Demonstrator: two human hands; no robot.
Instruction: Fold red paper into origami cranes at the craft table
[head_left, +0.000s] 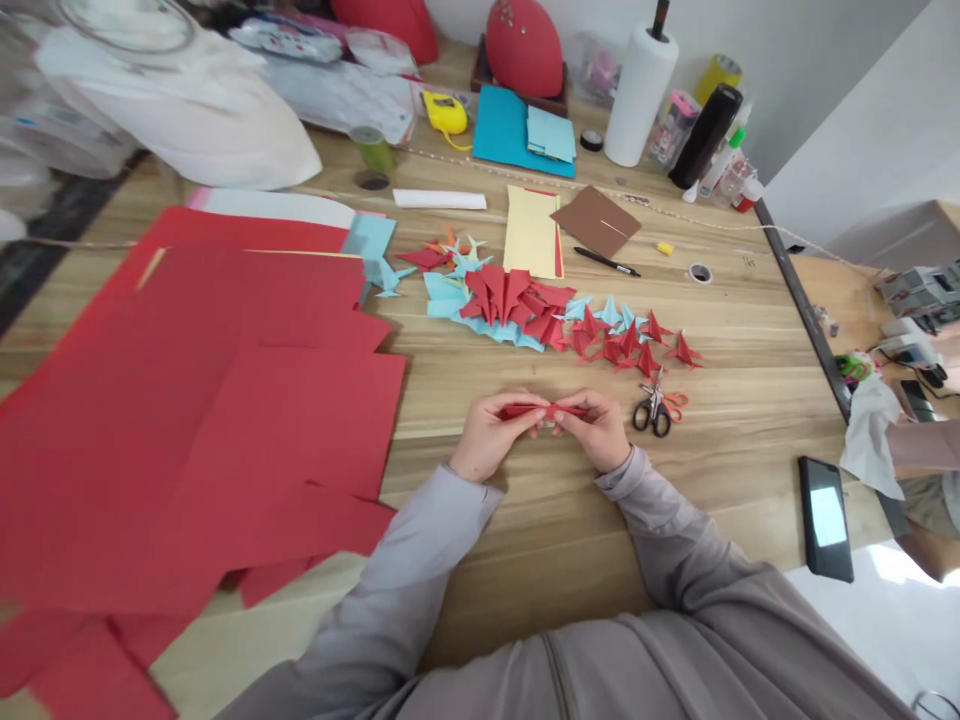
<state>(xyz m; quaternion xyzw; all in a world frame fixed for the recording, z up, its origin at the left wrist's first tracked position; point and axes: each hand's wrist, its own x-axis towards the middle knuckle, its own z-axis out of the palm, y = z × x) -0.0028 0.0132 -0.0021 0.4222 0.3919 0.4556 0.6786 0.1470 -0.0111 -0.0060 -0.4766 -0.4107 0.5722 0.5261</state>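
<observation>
A small piece of folded red paper is pinched between my two hands, low over the middle of the table. My left hand grips its left part, thumb on the near side. On the right part, my right hand closes with thumb and fingers. Just beyond lie folded red paper pieces, light blue folded pieces and several small red paper cranes. Black-handled scissors and orange-handled scissors rest to the right of my right hand.
Large red paper sheets cover the left side. Yellow paper, brown paper, a black pen and a yellow tape measure lie farther back. A phone sits at the right edge, near another person's arm.
</observation>
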